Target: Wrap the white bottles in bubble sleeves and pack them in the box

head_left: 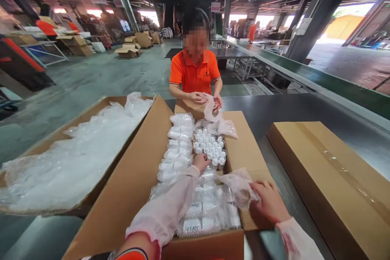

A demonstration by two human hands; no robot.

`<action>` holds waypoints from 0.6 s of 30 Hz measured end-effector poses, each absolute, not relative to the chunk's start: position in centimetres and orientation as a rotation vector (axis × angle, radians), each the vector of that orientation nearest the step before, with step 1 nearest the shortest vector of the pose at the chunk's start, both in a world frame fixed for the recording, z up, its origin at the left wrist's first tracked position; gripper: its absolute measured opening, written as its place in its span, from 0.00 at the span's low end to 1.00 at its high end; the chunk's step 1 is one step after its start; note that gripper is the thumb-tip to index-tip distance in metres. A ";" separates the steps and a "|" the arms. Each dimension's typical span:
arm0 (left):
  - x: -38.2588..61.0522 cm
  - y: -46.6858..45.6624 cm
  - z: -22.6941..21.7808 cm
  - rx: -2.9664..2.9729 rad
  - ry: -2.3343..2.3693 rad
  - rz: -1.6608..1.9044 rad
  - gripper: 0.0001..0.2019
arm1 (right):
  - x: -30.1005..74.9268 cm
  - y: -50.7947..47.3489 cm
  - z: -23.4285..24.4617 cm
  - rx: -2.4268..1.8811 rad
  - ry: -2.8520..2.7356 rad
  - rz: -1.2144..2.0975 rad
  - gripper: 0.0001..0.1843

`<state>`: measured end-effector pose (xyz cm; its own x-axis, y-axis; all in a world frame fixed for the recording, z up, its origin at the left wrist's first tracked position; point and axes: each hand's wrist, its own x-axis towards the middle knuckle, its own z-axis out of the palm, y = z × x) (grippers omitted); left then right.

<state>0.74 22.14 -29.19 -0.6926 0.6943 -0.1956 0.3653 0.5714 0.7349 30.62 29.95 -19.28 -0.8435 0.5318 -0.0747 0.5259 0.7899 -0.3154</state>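
Warehouse table held an open carton (137,178); the left hand (200,161), fingers curled together, touched loose bottles (210,146) mid-carton, while the right hand (268,201) pinched a plastic bag (239,187) at its right flap.

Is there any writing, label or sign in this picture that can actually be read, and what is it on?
None reads clearly.
Red and white sign hanging behind the co-worker: characters too blurred to read.
White notice on the dark pillar: too small to read.
Bagged packs in the open box, near the left hand: faint print, illegible.
Orange shirt: small chest logo, unreadable.
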 end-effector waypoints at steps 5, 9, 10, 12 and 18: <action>2.2 22.8 -30.4 0.743 2.395 1.124 0.08 | 31.3 26.1 -18.7 -0.928 -3.054 0.499 0.30; 1.8 21.0 -29.7 0.603 2.328 1.350 0.11 | 31.6 25.2 -19.8 -0.938 -2.840 0.657 0.20; 1.7 20.2 -29.2 0.560 2.297 1.415 0.12 | 31.8 25.3 -20.3 -0.932 -2.759 0.740 0.21; 1.9 18.4 -27.3 0.493 2.221 1.541 0.14 | 32.3 25.5 -21.5 -0.939 -2.577 0.879 0.21; 9.0 10.6 -19.1 0.724 1.433 1.500 0.26 | 30.9 23.4 -23.5 -0.642 -2.395 1.109 0.15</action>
<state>9.00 10.57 -19.13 -0.4141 0.8940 -0.1712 -0.2120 0.0882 0.9733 30.94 23.35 -23.53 -0.8042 0.5667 0.1790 0.2300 0.5746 -0.7855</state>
